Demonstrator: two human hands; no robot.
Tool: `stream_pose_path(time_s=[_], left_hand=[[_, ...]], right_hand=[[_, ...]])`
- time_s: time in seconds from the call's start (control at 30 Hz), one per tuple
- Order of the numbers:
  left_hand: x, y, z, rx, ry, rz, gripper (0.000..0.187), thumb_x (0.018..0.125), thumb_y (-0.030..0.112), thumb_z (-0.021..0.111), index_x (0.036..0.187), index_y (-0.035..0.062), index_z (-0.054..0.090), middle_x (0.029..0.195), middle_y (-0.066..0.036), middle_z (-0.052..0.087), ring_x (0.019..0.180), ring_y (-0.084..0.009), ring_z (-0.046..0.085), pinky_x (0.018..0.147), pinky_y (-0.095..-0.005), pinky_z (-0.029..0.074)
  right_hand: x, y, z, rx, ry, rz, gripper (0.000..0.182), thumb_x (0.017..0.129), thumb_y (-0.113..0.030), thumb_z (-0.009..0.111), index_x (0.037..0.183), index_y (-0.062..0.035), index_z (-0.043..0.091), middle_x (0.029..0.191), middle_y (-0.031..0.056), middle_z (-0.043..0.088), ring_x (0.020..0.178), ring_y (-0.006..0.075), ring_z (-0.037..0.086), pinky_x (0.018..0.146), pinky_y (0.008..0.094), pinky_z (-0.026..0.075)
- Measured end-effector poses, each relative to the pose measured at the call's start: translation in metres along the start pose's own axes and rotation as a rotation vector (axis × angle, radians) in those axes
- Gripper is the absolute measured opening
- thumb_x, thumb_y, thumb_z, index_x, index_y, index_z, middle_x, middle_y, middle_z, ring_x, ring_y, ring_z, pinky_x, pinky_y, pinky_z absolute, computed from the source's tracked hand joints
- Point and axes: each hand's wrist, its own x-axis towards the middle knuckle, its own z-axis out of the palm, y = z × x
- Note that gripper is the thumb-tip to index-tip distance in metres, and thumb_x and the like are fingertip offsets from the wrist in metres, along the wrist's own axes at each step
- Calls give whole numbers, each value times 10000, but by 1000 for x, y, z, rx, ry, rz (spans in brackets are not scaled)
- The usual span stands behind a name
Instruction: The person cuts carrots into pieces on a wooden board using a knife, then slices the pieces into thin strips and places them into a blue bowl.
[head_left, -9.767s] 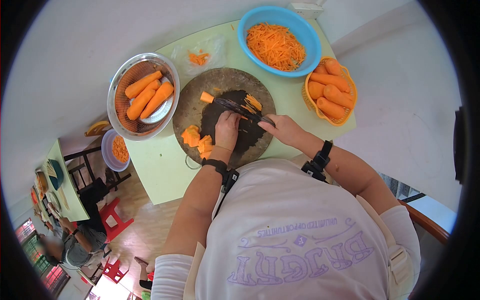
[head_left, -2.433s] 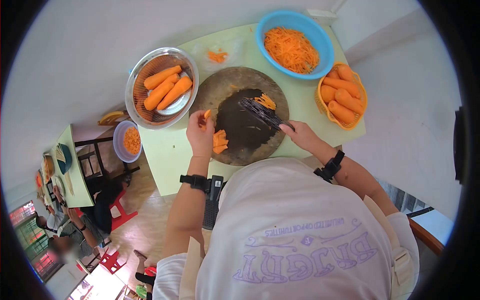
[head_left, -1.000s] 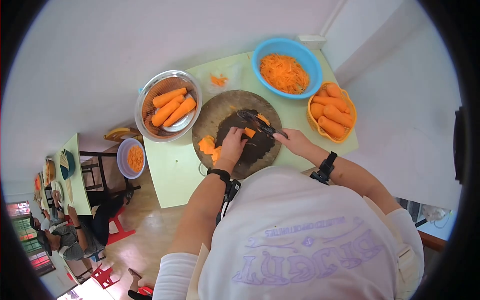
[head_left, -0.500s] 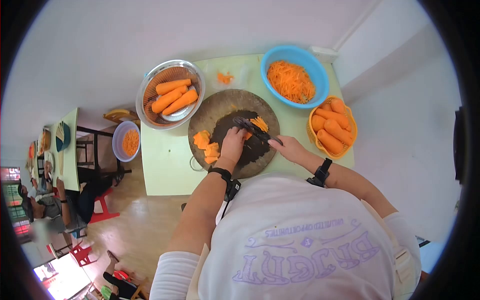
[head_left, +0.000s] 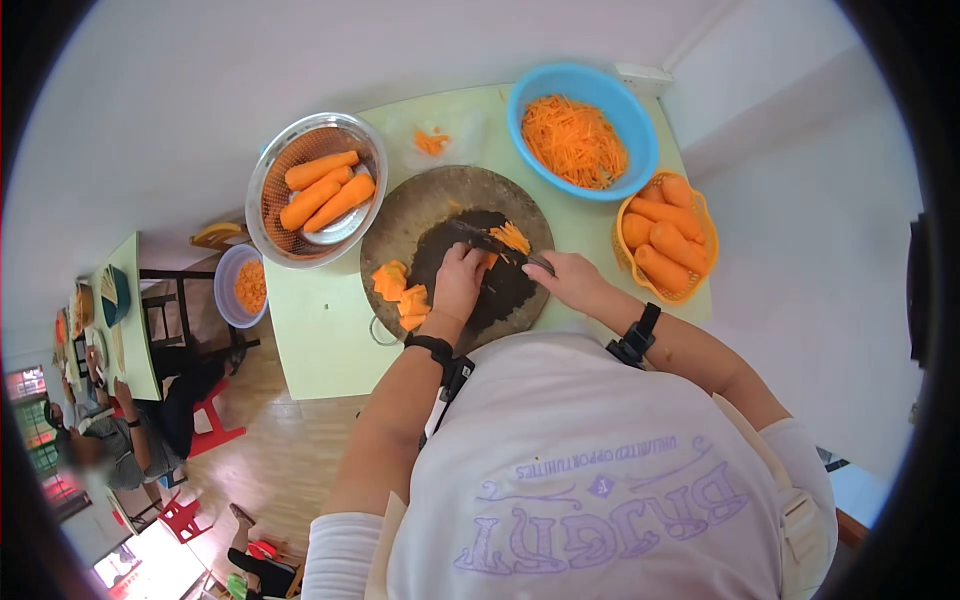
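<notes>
My right hand [head_left: 578, 281] is closed round the handle of a dark kitchen knife [head_left: 484, 240], whose blade lies across a round wooden chopping board [head_left: 397, 222]. Fingertips of my left hand [head_left: 459, 282] are curled down on a carrot piece [head_left: 490, 261] beside the blade, mostly hidden under them. Cut carrot strips [head_left: 511, 237] lie just beyond the knife, on the dark wet patch of the board. Thin carrot slices [head_left: 390, 281] sit in small stacks at the board's left side, near my left wrist.
A metal basin [head_left: 262, 215] holding whole carrots is at back left. At back right stand a blue basin [head_left: 515, 122] of shredded carrot and a yellow basket [head_left: 622, 262] of carrots. Carrot scraps [head_left: 431, 142] lie behind the board. People sit at another table [head_left: 140, 340] to the left.
The whole view has shifted slightly, with the table's things appearing further left. The knife has tilted a little, its blade now seen more edge-on. Both hands keep their holds.
</notes>
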Motion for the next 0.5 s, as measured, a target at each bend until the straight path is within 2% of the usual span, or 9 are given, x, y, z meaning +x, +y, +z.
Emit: stream_pose_path(time_s=[0.07,0.3,0.37,0.5], left_hand=[[1,2,-2,-10,3,10,147,782,66,680,926,65,649,945,-99,579,918,-313,591,761,-398,509],[2,-3,1,-33,43,24,123,790,54,666,912,65,672,946,-100,594,920,-318,587,769,-402,507],[1,-3,2,-37,42,33,131,789,52,666,919,66,677,951,-101,596,918,-318,588,771,-402,508],[2,0,1,-19,14,17,153,779,51,656,927,73,685,942,-96,593,905,-307,583,786,-396,509]], right_hand=[[2,2,4,-1,-20,67,501,947,-505,497,1003,-25,627,896,203,668,876,399,627,763,468,489],[-11,-19,5,-56,37,69,472,949,-482,511,1054,-38,632,898,190,676,860,392,638,755,458,500],[-10,-19,8,-58,86,-1,420,952,-426,545,1015,-22,641,819,202,660,788,391,630,718,447,492],[-10,-17,11,-83,97,-25,429,949,-435,545,1019,-24,643,809,200,659,781,391,630,712,451,492]])
